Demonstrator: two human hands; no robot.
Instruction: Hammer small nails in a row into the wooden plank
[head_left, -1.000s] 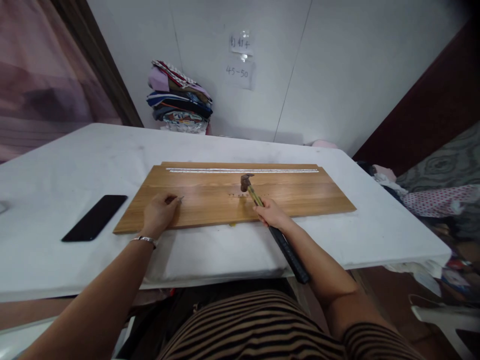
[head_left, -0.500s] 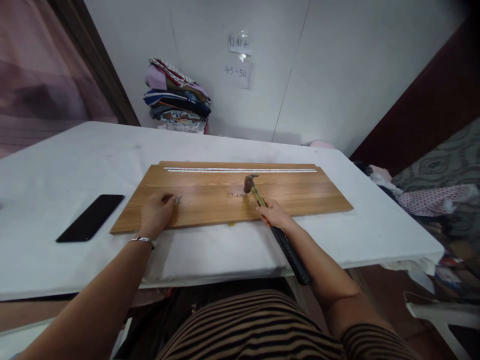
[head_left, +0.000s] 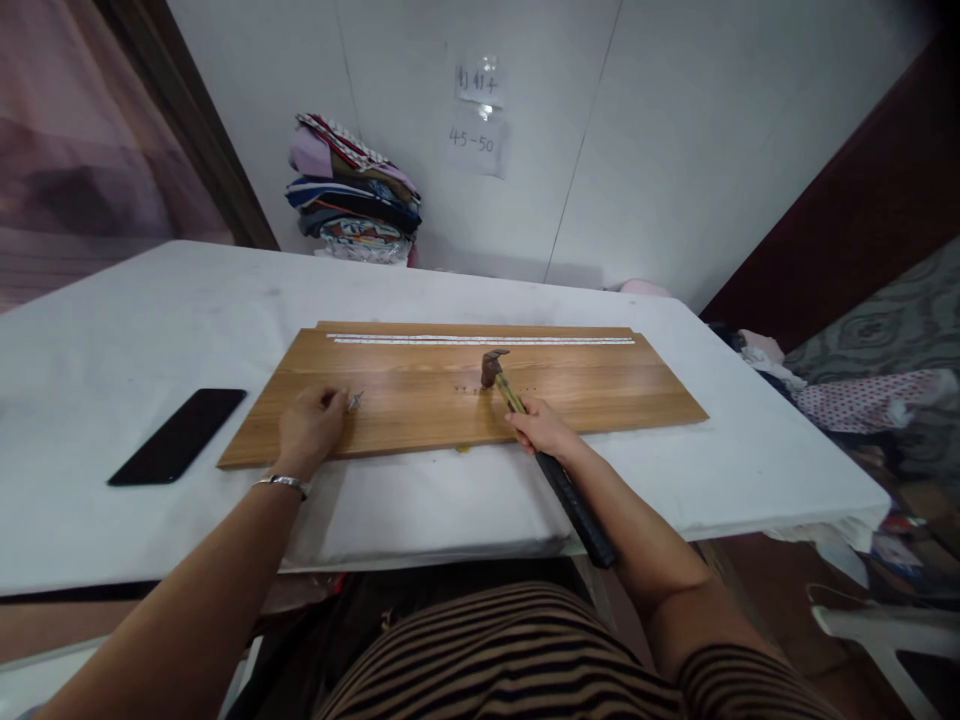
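A claw hammer (head_left: 511, 393) with a rusty brown head and a long black grip is in my right hand (head_left: 546, 428), its fingers wrapped round the yellowish shaft. The hammer's head is over a short row of small nails (head_left: 466, 389) on the wooden board (head_left: 420, 425), hiding part of the row. Near the board's left end rests my left hand (head_left: 311, 425), fingers bent and drawn together. Right at its fingertips lies a small cluster of silvery nails (head_left: 355, 401). Whether the fingers pinch one of them I cannot make out.
Two thin white strips (head_left: 480, 341) run along the board's far edge. A black phone (head_left: 180, 436) lies left of the board on the white-covered table (head_left: 225, 300). Folded clothes (head_left: 356, 195) are stacked at the back against the wall. A white plastic chair (head_left: 892, 635) stands at lower right.
The hammer's head has shifted slightly left and sits over the nail row. My left hand has drawn back a little to the left beside the nail cluster.
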